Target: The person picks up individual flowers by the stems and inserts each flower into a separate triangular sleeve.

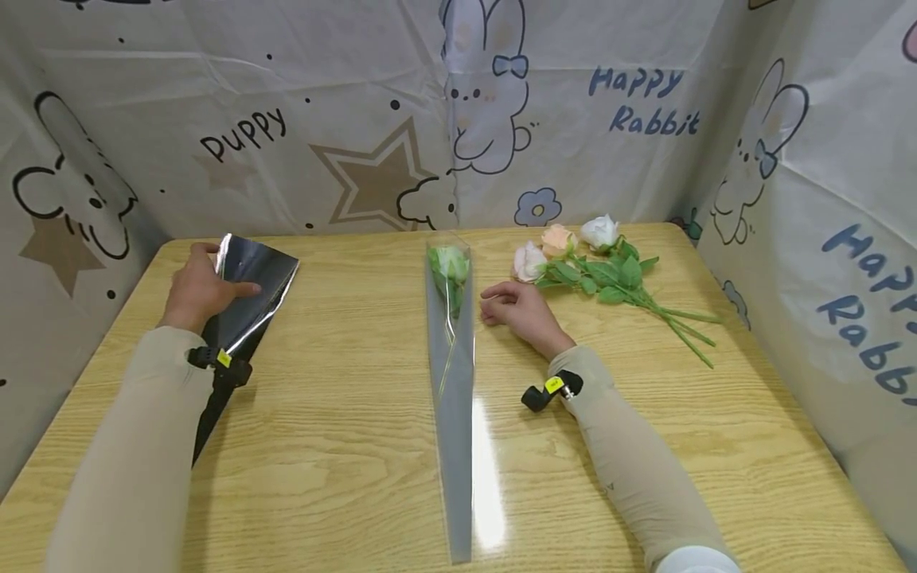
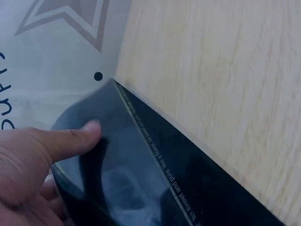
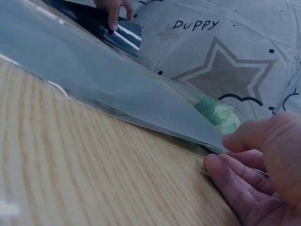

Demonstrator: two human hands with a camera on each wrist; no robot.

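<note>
Left: the left hand pinches a glossy black, tapering film sleeve near its wide end, thumb on the front face. Uneven pressure could crease the thin film or stick its layers together. This end lies near the far edge of the pale wood-grain table, close to the printed white cloth backdrop; forward room is limited. Bare wood towards the centre allows sideways movement.

Centre: a long, grey-backed clear film sleeve lies flat, a pale green rose inside its wide end. Snagging its edge could rotate it.

Right: the right hand is beside that edge, fingers loosely bent, gripping nothing visible; contact with the film cannot be told. The loose pink, peach and white roses lie just beyond; a careless sweep could scatter them.
</note>
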